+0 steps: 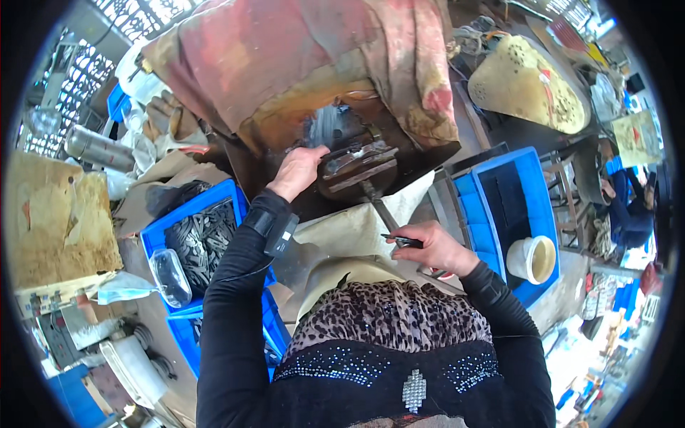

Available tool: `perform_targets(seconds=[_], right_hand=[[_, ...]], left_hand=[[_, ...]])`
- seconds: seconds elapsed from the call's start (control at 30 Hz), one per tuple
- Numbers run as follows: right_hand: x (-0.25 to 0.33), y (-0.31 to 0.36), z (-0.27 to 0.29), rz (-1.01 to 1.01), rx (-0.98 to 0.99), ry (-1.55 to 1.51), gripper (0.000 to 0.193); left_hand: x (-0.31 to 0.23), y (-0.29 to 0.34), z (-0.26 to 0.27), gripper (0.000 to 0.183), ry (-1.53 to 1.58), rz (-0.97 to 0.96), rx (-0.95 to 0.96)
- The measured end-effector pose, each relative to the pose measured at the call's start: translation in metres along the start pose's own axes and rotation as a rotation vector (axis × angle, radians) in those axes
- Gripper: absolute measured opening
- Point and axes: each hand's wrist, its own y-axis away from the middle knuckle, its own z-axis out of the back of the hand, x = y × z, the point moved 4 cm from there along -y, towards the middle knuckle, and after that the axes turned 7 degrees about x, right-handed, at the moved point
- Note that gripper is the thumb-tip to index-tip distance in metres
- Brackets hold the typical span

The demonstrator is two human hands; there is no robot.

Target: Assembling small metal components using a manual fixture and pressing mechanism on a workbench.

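Note:
My left hand is at the left side of a dark, worn metal fixture, under the hood's opening. Its fingers are closed together, and whatever they may hold is hidden. My right hand is closed on a small dark elongated piece with a thin tip pointing left. That hand is beside a flat metal bar that slopes from the fixture toward me. Behind the fixture is a greyish, shiny patch inside the hood.
A stained reddish cloth drapes over the hood. At left, a blue bin holds many dark slim pieces, with a clear plastic container at its edge. Another blue bin at right holds a white bucket. Someone in dark clothes is far right.

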Motion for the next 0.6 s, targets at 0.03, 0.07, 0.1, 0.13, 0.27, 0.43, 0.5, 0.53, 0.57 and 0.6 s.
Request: perform_targets(seconds=[0.03,0.07,0.1,0.13,0.27,0.43,0.5,0.53,0.57,0.6], right_hand=[[-0.003,-0.001,0.0,0.033,-0.006,0.063,0.029],[-0.006,0.0,0.0,0.066,-0.01,0.127,0.03],[-0.008,0.001,0.0,0.062,-0.018,0.123,0.03],[-0.008,0.001,-0.001,0.087,-0.027,0.144,0.03],[-0.005,0.0,-0.002,0.179,-0.04,0.216,0.03],[-0.002,-0.001,-0.001,0.254,-0.057,0.311,0.029],[0.001,-0.001,-0.001,0.261,-0.048,0.333,0.028],[0.004,-0.001,0.0,0.243,-0.034,0.362,0.029],[0.006,-0.001,0.0,0.226,-0.019,0.39,0.029],[0.007,-0.002,-0.001,0.211,-0.002,0.417,0.03]], left_hand=[[-0.001,-0.002,-0.002,0.024,0.0,-0.012,0.009],[-0.001,-0.003,-0.005,0.027,0.021,-0.022,0.034],[-0.001,-0.004,-0.009,0.03,0.044,-0.03,0.058],[0.0,-0.002,-0.01,0.034,0.064,-0.028,0.076],[0.016,0.0,-0.022,0.037,-0.007,-0.085,0.101],[0.012,0.002,-0.016,0.034,-0.095,-0.046,0.216],[0.006,0.009,-0.006,0.034,-0.054,-0.086,0.141],[0.0,0.012,0.002,0.034,-0.033,-0.105,0.101],[-0.006,0.016,0.007,0.034,-0.031,-0.098,0.1],[-0.013,0.02,0.013,0.033,-0.033,-0.086,0.094]])
